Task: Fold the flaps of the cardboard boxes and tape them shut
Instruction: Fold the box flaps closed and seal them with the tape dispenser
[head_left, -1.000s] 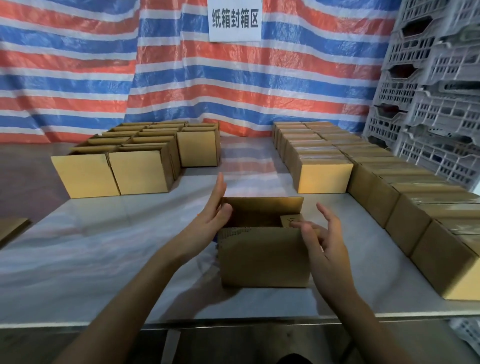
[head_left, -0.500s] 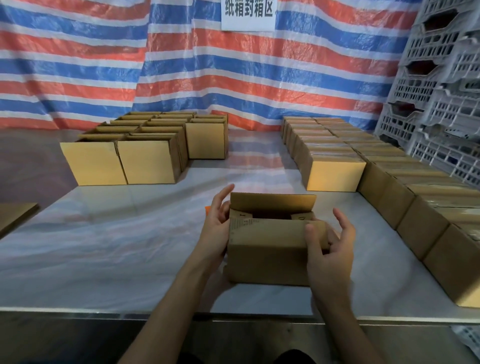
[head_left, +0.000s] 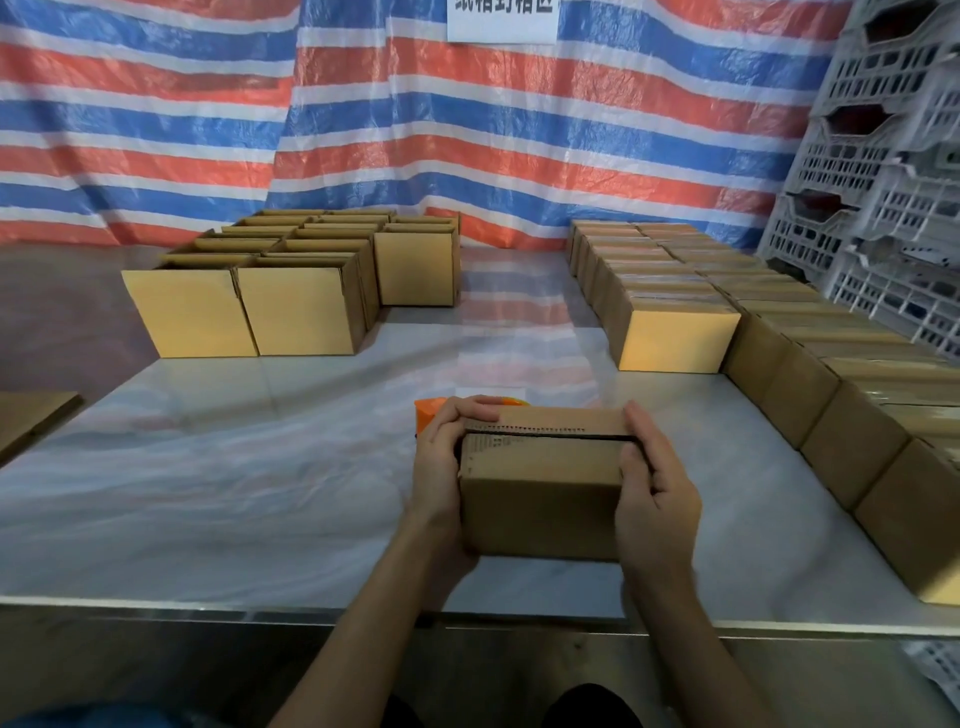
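A small cardboard box (head_left: 540, 499) sits near the front edge of the table (head_left: 260, 467). Its two long top flaps are folded down and nearly meet, leaving a thin dark seam. My left hand (head_left: 447, 457) grips the box's left end, fingers curled over the far flap. My right hand (head_left: 649, 483) grips the right end, thumb on the near flap and fingers over the top. An orange tape dispenser (head_left: 431, 410) peeks out just behind the box's left corner, mostly hidden.
Several open boxes (head_left: 270, 291) stand in rows at the back left. Closed boxes (head_left: 675, 332) fill the right side in a long block up to the near right edge. Grey plastic crates (head_left: 893, 182) are stacked at the far right. A flat cardboard piece (head_left: 31, 415) lies left.
The side flaps went in, then both long flaps came down. My hands moved from the box's sides onto its top and now hold the flaps closed.
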